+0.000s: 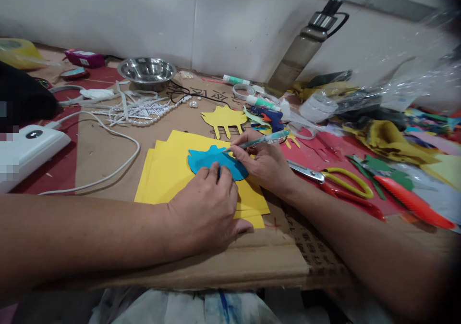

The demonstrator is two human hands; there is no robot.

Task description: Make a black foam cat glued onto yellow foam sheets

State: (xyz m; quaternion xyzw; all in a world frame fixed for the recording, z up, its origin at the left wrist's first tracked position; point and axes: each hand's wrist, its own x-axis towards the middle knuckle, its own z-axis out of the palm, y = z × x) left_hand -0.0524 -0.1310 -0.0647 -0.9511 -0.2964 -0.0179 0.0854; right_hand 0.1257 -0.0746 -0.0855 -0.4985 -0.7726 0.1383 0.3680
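A blue fish-like cutout [204,160] lies on a stack of yellow foam or paper sheets [173,160]. My left hand [207,206] holds it down, its bent fingers pressed on the lower part and its thumb near the stack's front edge. In my right hand [266,163] is a pen [261,140] with a clear, teal-tinted barrel, pinched by closed fingers. The pen's tip meets the upper edge of the blue cutout. Just behind the stack, a yellow animal-shaped cutout [225,118] with legs rests on the cardboard [104,146].
Scissors [320,176] and an orange-handled cutter [414,201] lie at right beside coloured scraps [392,172]. Glue sticks [262,103], a tape roll [245,91] and a tilted bottle [300,50] stand behind. A metal bowl [147,71] and a cabled white power bank [36,153] are at left.
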